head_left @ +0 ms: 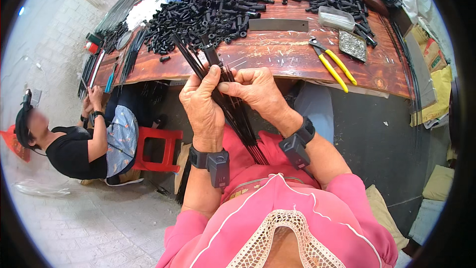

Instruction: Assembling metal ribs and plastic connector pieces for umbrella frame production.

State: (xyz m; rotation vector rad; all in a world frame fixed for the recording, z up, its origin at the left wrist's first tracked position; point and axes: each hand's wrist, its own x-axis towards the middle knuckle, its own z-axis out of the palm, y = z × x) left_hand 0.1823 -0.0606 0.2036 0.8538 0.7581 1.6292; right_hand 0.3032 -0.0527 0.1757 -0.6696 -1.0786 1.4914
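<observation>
A bundle of long, thin black rods (pixel 237 124) is gripped in my left hand (pixel 202 109), its fingers closed and its thumb pointing up. The bundle slants from the table edge down to my lap. Close beside it, my right hand (pixel 260 94) is closed, thumb and fingers pinching at the thin black rods near the left thumb. A black tubular piece (pixel 211 54) stands at the upper end of the bundle, just beyond my left thumb. Loose black tubular parts (pixel 198 15) lie heaped on the wooden table (pixel 277 59) beyond my hands.
Yellow-handled pliers (pixel 337 67) lie at the right, near a clear plastic box (pixel 336 19) and a tray of small metal bits (pixel 352 45). A flat grey metal strip (pixel 278 25) lies mid-table. At left, a co-worker (pixel 79 149) sits near a red stool (pixel 157 149).
</observation>
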